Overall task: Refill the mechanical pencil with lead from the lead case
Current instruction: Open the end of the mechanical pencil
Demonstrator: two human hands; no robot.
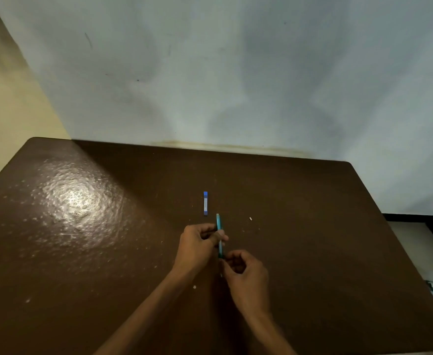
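A teal mechanical pencil [219,224] points away from me above the middle of the brown table [82,252]. My left hand [197,247] grips its barrel around the middle, thumb across it. My right hand [246,275] pinches the pencil's near end with curled fingers; that end is hidden by the fingertips. A small blue lead case [205,203] with a white label lies flat on the table just beyond the pencil's far tip, untouched by either hand.
A tiny white piece [250,219] lies right of the pencil, and another white speck [194,287] sits near my left forearm. A pale wall [235,85] rises at the table's far edge. Floor drops off past the right edge.
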